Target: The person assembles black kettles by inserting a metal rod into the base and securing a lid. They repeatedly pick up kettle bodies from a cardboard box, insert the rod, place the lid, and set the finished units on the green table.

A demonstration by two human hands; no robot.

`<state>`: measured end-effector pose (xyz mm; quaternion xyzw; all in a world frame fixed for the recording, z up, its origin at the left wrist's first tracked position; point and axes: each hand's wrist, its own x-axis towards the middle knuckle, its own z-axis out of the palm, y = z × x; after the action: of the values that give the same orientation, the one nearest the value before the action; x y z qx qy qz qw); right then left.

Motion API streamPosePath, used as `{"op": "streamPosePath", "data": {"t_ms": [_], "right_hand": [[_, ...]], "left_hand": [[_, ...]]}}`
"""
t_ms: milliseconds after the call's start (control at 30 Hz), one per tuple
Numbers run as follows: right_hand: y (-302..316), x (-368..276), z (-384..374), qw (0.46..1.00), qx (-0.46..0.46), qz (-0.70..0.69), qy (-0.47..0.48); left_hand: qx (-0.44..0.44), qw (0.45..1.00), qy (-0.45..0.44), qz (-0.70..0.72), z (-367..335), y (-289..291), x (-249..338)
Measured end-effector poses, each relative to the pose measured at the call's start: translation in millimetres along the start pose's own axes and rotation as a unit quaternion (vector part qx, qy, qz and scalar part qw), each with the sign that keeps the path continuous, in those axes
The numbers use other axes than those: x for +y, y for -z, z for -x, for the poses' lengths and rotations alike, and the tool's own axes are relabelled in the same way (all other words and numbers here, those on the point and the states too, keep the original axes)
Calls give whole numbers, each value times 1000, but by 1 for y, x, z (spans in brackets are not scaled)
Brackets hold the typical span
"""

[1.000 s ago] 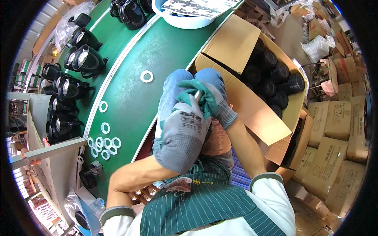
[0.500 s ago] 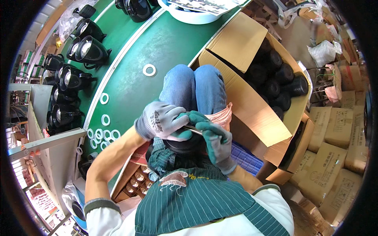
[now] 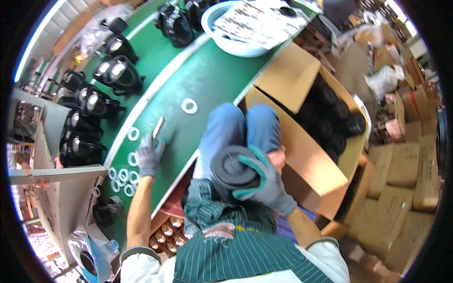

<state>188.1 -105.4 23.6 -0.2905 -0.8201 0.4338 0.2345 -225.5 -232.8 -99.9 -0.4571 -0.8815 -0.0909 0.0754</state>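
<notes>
A round black canister [image 3: 234,167] sits over the person's lap, just in front of their blue-jeaned knees [image 3: 243,129], gripped from the right side by the right hand [image 3: 264,181] in a teal-and-grey glove, its fingers [image 3: 248,165] curled closed over the canister's rim. To the left of the canister, the left hand [image 3: 148,155], in a grey glove, reaches out onto the green desk [image 3: 207,80], fingers pinched shut on a thin metal strip [image 3: 157,128]. Near that hand lie white rings [image 3: 123,175], with one more ring [image 3: 189,105] farther up the desk from the canister. Beyond them, black masks [image 3: 115,73] line the desk's far edge, and a pale basin [image 3: 236,42] sits at the top. To the right of the canister stands an open cardboard box [image 3: 306,155] filled with more black canisters. The canister is held by one hand only, off the desk; a loosened grip could let it roll off the lap to the floor.
</notes>
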Motion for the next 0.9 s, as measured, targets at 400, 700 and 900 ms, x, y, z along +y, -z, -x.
{"op": "streamPosePath", "data": {"t_ms": [400,700,900], "right_hand": [[51,8,-130,781,141,-590,-150],[-59,44,-262,682,-1,-639,-355],[-60,80,-264,638,-97,-724,-246]], "left_hand": [[141,867,-367,307,-19,117,71],[133,925,-189,302,-173,128,82],[74,984,-28,158,-354,66,52]]}}
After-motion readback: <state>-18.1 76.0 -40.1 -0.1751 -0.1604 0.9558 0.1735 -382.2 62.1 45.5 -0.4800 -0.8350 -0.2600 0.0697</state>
